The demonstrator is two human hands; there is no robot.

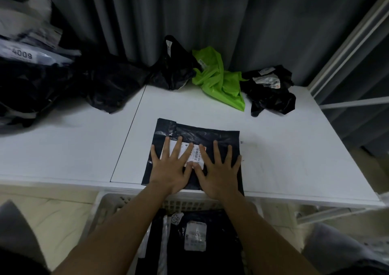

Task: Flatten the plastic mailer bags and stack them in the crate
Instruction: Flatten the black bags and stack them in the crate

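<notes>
— Head view: what are the hands doing?

— Both lie flat, fingers straight and spread, pressing a black mailer bag (207, 137) against the white table (284, 148). The left hand (171, 167) covers part of its white shipping label (194, 154); the right hand (220, 170) sits just beside it, thumbs nearly touching.

— And the bag's position?

— At the table's near edge, directly above the white crate (109, 203) on the floor, which already holds flattened black bags (210, 260) with labels.

— Anything still crumpled?

— Along the far edge, by the grey curtain (231, 18): a black bag (172, 68), a green bag (219, 79) touching it, and another black bag (271, 93) just beside the green one. A heap of bags (42, 74) sits far left.
</notes>
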